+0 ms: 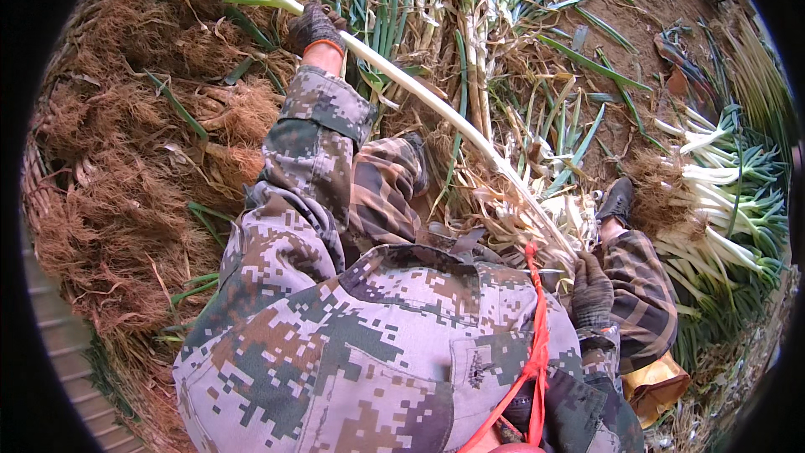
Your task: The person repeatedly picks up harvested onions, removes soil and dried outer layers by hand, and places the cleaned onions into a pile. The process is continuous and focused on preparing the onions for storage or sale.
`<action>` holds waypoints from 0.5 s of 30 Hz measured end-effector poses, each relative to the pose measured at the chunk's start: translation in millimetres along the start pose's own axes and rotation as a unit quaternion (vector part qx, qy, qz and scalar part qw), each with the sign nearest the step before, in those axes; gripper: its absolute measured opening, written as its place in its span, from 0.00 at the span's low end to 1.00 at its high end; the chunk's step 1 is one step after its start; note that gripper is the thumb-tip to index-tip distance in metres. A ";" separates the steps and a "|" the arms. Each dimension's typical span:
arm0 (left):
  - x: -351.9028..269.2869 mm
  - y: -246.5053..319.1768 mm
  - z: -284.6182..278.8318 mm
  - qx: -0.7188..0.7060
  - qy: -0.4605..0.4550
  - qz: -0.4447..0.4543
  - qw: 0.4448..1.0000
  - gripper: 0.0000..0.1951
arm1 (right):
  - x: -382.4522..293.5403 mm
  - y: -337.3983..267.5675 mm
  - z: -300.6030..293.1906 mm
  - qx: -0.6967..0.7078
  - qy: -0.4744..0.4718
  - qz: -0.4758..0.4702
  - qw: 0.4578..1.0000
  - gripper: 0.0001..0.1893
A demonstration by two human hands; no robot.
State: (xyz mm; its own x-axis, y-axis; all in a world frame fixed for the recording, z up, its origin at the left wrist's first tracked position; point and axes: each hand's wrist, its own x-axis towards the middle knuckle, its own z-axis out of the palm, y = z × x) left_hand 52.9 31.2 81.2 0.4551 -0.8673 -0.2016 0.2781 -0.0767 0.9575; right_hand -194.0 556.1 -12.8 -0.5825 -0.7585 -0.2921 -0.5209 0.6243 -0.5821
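Note:
A long green onion (pixel 434 95) slants across the view in front of my body, its white stalk bare and its green leaves at the upper left. My left hand (pixel 316 28), in a dark knit glove, is closed around the stalk just below the leaves. At the other end my right hand (pixel 591 289), gloved too, grips the stalk's lower end, where dry skin strips (pixel 556 245) hang along it. Whether the fingers hold the root, the skin or both is hidden. Peeled husks (pixel 503 201) lie heaped between my feet, under the stalk.
Unpeeled onions with brown roots (pixel 144 201) are piled along the left. More green-topped onions (pixel 383 6) lie ahead. Cleaned white onions (pixel 717 176) lie in a row at the right. My shoe (pixel 616 200) stands beside the husks. A red cord (pixel 536 340) hangs before my jacket.

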 end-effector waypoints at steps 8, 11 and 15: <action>-21.1 -24.2 30.6 -0.115 -0.113 0.017 0.987 0.15 | 64.3 -91.5 -10.5 -0.097 0.139 -0.326 0.930 0.43; -42.7 -21.9 52.0 -0.154 -0.152 -0.004 0.976 0.15 | 106.7 -159.6 4.8 -0.136 0.139 -0.340 0.920 0.47; -78.6 -18.0 52.8 -0.260 -0.248 -0.122 0.925 0.13 | 134.4 -191.1 23.2 0.076 0.036 -0.261 0.962 0.37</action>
State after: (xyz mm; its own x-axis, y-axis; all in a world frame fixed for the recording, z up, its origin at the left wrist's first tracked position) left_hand -32.6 74.8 90.7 -0.0838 -0.9843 -0.1551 0.7489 -0.1648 0.6419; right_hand -158.2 330.5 41.6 -0.3113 -0.9426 0.1208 -0.6601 0.1230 -0.7411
